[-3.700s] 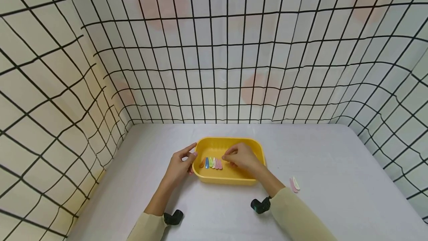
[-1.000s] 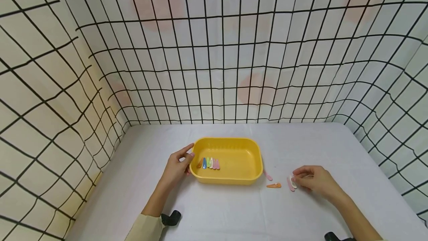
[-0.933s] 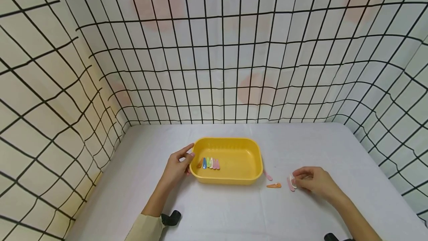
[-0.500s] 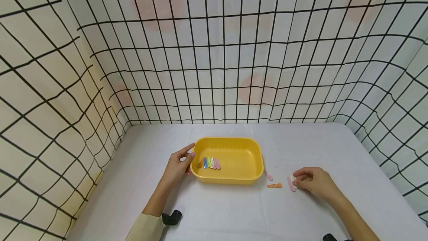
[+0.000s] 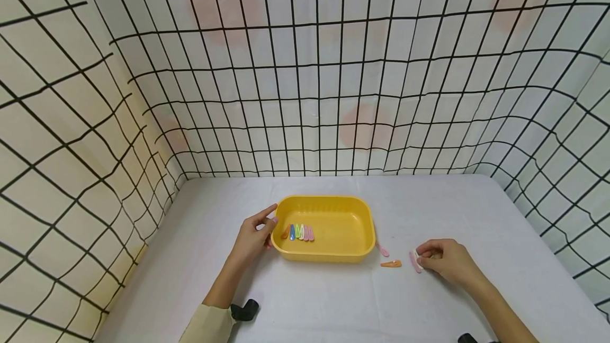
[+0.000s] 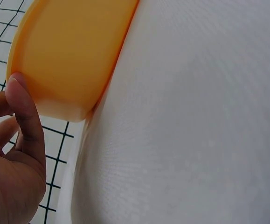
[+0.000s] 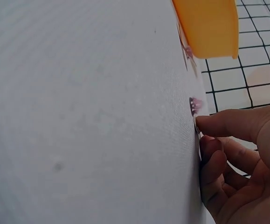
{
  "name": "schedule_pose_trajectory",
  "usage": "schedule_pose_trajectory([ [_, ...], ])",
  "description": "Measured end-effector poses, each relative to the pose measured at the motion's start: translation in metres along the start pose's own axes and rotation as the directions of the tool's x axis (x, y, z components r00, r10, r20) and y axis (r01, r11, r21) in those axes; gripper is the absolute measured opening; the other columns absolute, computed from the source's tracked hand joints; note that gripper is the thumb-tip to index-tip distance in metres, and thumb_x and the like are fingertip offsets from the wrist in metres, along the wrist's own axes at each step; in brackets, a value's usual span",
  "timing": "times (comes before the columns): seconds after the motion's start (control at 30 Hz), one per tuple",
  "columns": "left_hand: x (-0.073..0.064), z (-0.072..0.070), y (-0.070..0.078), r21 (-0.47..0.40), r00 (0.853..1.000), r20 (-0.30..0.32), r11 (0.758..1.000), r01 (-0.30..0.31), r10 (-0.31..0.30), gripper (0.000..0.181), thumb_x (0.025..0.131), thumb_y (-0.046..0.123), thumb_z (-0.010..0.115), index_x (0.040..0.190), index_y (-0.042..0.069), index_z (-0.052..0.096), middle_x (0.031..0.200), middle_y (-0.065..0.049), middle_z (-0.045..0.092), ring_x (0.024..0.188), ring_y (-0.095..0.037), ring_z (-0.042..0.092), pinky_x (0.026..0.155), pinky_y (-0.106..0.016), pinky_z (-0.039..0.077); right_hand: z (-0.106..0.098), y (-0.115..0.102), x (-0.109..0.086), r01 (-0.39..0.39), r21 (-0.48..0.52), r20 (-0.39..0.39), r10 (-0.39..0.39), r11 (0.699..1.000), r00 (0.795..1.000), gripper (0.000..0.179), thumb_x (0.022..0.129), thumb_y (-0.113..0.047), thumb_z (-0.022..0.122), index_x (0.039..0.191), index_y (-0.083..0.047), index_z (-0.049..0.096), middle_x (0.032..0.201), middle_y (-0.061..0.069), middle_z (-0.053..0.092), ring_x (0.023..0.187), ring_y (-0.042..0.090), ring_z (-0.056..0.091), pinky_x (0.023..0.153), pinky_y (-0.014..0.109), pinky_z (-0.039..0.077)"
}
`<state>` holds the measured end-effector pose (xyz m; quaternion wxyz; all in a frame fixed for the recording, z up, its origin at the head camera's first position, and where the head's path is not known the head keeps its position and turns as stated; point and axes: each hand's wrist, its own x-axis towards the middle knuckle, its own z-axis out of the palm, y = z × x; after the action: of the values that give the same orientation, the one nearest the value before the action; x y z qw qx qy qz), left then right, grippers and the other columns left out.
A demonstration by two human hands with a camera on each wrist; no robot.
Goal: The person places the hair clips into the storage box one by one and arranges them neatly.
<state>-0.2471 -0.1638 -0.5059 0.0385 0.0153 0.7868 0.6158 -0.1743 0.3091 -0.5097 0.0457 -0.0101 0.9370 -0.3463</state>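
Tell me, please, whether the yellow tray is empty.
Not empty: six snap hair clips lie in a row inside the yellow tray, toward the left hand.

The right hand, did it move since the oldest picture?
Yes: the right hand went right, out of the yellow tray, toward the right edge of the table.

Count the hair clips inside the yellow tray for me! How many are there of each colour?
Inside the yellow tray:
Orange clip: 1
Blue clip: 1
Green clip: 1
White clip: 1
Pink clips: 2
Total: 6
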Motion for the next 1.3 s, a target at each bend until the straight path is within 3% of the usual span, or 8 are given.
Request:
schedule_pose_trajectory([
  [0.2,0.001,-0.001,-0.001,-0.003,1.000,-0.002,1.000,0.001,-0.001,0.045,0.101,0.023,0.067,0.146,0.024,0.061,0.099,-0.018,0.062,0.051,-0.015,0.054,0.050,-0.021,0.053,0.001,-0.002,0.001,-0.016,-0.001,-0.010,0.016,1.000,1.000,0.016,0.087,-0.021,0.079,0.098,-0.009,0.077,0.080,-0.003,0.067,0.071,0.008,0.055,0.062,0.022,0.044],
  [0.47,0.000,0.000,-0.001,-0.004,1.000,0.003,1.000,0.011,-0.011,0.046,0.101,0.024,0.067,0.146,0.024,0.060,0.101,-0.018,0.061,0.052,-0.015,0.054,0.051,-0.021,0.054,-0.003,0.001,0.000,-0.065,0.081,0.017,0.064,0.995,0.998,0.022,0.094,-0.025,0.075,0.103,-0.006,0.076,0.084,0.001,0.072,0.067,0.010,0.057,0.056,0.024,0.050],
  [0.63,0.000,0.000,-0.001,-0.022,1.000,0.005,1.000,-0.018,0.018,0.045,0.101,0.022,0.067,0.146,0.023,0.061,0.099,-0.020,0.062,0.050,-0.014,0.053,0.048,-0.021,0.053,-0.004,0.003,0.001,-0.093,0.124,0.041,0.089,0.988,0.995,0.023,0.095,-0.024,0.073,0.106,-0.004,0.075,0.074,0.001,0.065,0.063,0.011,0.056,0.055,0.025,0.050],
  [0.87,0.000,0.000,-0.001,-0.024,0.999,0.003,0.999,-0.042,0.042,0.044,0.102,0.021,0.066,0.145,0.022,0.061,0.097,-0.019,0.062,0.050,-0.014,0.052,0.047,-0.021,0.051,-0.005,0.003,0.005,-0.106,0.150,0.053,0.099,0.983,0.994,0.024,0.097,-0.024,0.071,0.108,-0.003,0.073,0.075,0.002,0.066,0.064,0.012,0.058,0.055,0.026,0.053],
  [1.3,0.000,0.001,0.000,-0.014,1.000,-0.008,1.000,-0.019,0.019,0.044,0.101,0.024,0.068,0.145,0.023,0.061,0.100,-0.020,0.062,0.049,-0.014,0.052,0.046,-0.021,0.052,-0.010,-0.007,0.013,-0.095,0.172,-0.003,0.097,0.981,0.995,0.027,0.099,-0.025,0.069,0.111,-0.001,0.072,0.073,0.004,0.065,0.065,0.014,0.057,0.055,0.026,0.049],
])
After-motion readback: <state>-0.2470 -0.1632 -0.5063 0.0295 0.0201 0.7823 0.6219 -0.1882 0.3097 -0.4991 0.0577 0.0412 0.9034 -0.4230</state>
